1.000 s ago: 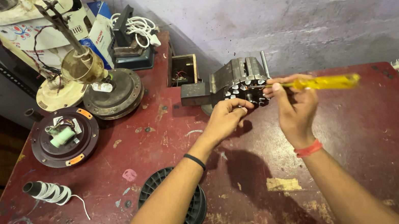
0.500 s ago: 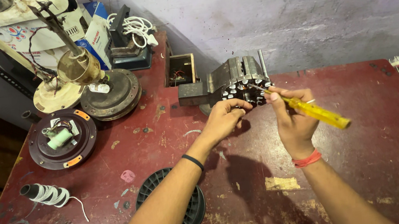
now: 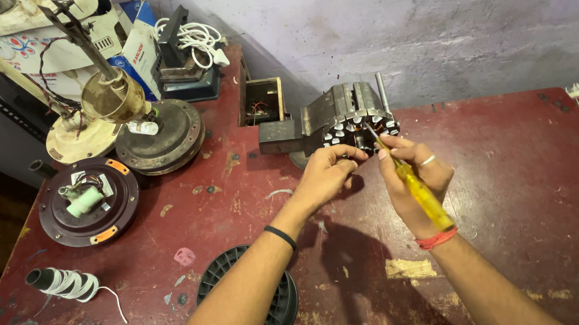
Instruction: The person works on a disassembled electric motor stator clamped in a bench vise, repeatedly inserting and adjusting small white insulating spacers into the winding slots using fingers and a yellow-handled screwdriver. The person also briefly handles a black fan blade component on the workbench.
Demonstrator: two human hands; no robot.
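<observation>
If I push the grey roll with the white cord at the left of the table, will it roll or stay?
The grey tube-shaped roll lies on its side on the worn red table, so it would probably roll. It looks light. Its loose white cord seems floppy and may drag.

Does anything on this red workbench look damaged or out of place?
The table paint is chipped and stained, with a yellowish bare patch. A round motor unit lies opened, its insides exposed. Nothing looks spilled.

Even, fairly bright light from above and slightly behind. Soft dark shadows of the arms fall on the red table (image 3: 530, 175). No glare. Centre sharp; wide-angle bending at edges, corners slightly soft and dim at left.
</observation>
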